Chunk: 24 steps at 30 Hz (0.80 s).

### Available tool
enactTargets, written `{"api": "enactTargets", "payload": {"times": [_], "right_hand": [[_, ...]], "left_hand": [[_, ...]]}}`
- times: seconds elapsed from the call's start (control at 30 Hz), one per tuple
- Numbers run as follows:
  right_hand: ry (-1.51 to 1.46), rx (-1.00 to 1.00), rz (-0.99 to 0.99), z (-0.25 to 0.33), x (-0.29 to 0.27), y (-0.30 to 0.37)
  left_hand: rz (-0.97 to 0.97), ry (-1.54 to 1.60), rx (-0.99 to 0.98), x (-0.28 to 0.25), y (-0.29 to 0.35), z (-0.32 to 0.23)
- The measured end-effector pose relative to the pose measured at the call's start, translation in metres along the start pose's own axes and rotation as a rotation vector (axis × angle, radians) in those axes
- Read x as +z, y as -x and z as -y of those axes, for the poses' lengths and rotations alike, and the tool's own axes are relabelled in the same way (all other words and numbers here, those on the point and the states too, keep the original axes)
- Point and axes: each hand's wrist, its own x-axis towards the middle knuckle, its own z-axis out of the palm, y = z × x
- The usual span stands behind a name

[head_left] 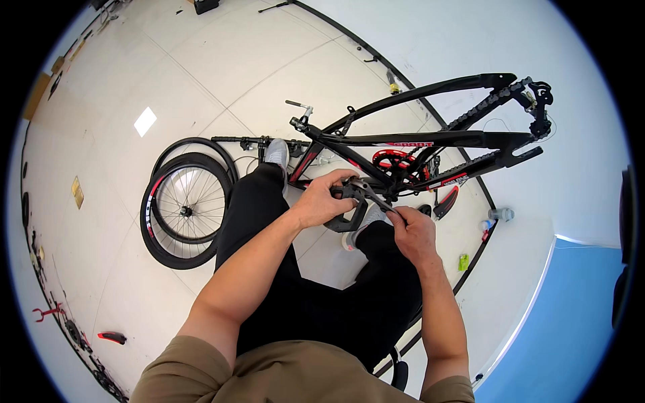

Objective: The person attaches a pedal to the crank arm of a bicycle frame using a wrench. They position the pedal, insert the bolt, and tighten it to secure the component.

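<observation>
My left hand [321,200] is closed around a black bicycle pedal [351,220] in front of my knees. In my right hand [414,236] is a flat grey wrench [379,199], gripped by its near end. The wrench's far end reaches the pedal's axle area beside my left fingertips; how they meet is too small to tell. Just beyond both hands lies a black and red bicycle frame [416,140], with a red chainring [388,160] close to the wrench. A chain [477,109] runs along the frame to a rear derailleur [539,121] at the right.
Two spoked wheels with black tires [156,248] overlap on the tiled floor to my left. A handlebar [228,139] lies beyond my left shoe [277,153]. On the right are a clear bottle [500,214] and a small green packet [463,262]. A red-black part [112,337] sits far left.
</observation>
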Motion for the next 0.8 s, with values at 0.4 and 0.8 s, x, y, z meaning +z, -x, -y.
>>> {"api": "enactTargets", "payload": {"times": [0.4, 0.8], "right_hand": [[-0.021, -0.014, -0.116, -0.012, 0.004, 0.003], [-1.034, 0.378, -0.145, -0.012, 0.094, 0.048]], "left_hand": [[-0.042, -0.091, -0.027, -0.004, 0.005, 0.001], [-0.030, -0.061, -0.054, 0.006, 0.005, -0.009]]}}
